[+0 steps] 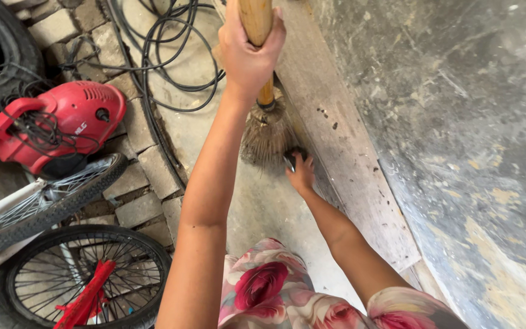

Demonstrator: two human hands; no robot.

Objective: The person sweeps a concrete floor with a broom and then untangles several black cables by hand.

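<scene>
My left hand [248,52] is wrapped around the wooden handle [257,21] of a straw broom, whose bristle head [267,135] rests on the concrete floor beside a long grey wooden plank [342,140]. Lower down, my right hand [301,173] reaches to the plank's edge and grips a small dark object [292,156] at the tip of the bristles. What that object is cannot be told. Flowered fabric [275,292] covers my lap at the bottom.
A red machine [56,125] with black cables [165,55] sits at the left on paving bricks [144,176]. Two bicycle wheels [80,274] stand at the lower left, a tyre [1,42] at the top left. A stained concrete wall [470,134] fills the right.
</scene>
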